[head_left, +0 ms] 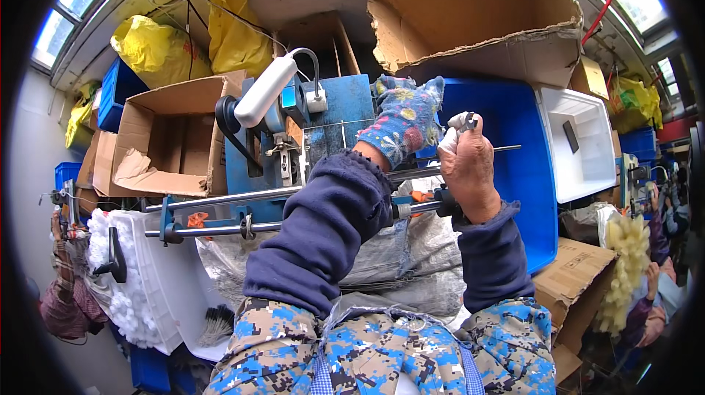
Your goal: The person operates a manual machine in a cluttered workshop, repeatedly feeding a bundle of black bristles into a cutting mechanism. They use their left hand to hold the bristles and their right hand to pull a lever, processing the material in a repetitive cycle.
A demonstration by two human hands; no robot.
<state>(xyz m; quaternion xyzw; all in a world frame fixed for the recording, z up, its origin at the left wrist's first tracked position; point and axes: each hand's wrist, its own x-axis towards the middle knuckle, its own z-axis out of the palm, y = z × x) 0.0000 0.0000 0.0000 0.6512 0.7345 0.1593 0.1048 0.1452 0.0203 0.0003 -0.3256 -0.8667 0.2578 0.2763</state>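
My left hand (402, 119), in a blue floral cloth cover, reaches over the steel rails (228, 197) beside the blue bench machine (345, 101). Its fingers are hidden by the cloth, and a thin wire runs from the machine toward it. My right hand (468, 163) is closed in a fist over the blue bin (525, 196), with white wrapping on a finger. A small grey metal piece (470, 122) shows between its thumb and fingers. A thin metal rod (508, 148) sticks out to the right behind that hand; whether it is gripped, I cannot tell.
An open cardboard box (172, 138) stands left of the machine, and a larger one (477, 20) behind the bin. A white tray (580, 141) lies at the right. At the left, white fluffy tufts (125, 277) fill a white container. People work at both sides.
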